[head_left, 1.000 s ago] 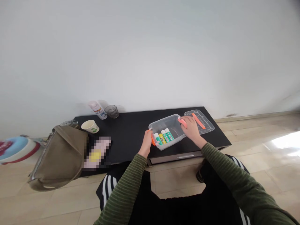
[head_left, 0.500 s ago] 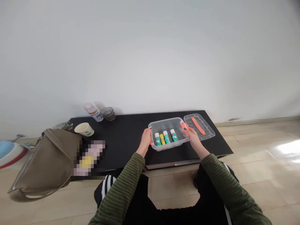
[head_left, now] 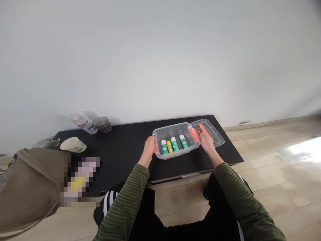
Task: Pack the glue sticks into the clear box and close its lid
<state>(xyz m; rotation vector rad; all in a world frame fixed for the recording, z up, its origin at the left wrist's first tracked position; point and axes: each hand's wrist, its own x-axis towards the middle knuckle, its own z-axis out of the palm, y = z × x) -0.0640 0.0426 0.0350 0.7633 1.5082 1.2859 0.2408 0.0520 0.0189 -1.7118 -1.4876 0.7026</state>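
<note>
A clear plastic storage box [head_left: 177, 153] with orange side latches sits on the black table, its top uncovered. Inside lie three green glue sticks with white caps, among them a glue stick [head_left: 183, 142] at the right, and one yellow stick [head_left: 170, 146]. My left hand [head_left: 148, 147] is closed round the box's left end at the orange latch. At the opposite end, my right hand [head_left: 206, 141] grips by the right latch [head_left: 193, 134]; some of its fingers are hidden. The clear lid [head_left: 217, 135] with an orange strip lies just beyond that hand.
The black table [head_left: 120, 150] stands against a white wall. On its left are a paper cup [head_left: 73, 145], a dark glass [head_left: 102, 124], a spray can [head_left: 83, 123], a brown bag [head_left: 32, 187] and a blurred-out pink item [head_left: 81, 177].
The view has swung slightly right, so everything sits further left. My right thumb has come off the box's inner rim to the outer side of the latch. The glue sticks keep their places.
</note>
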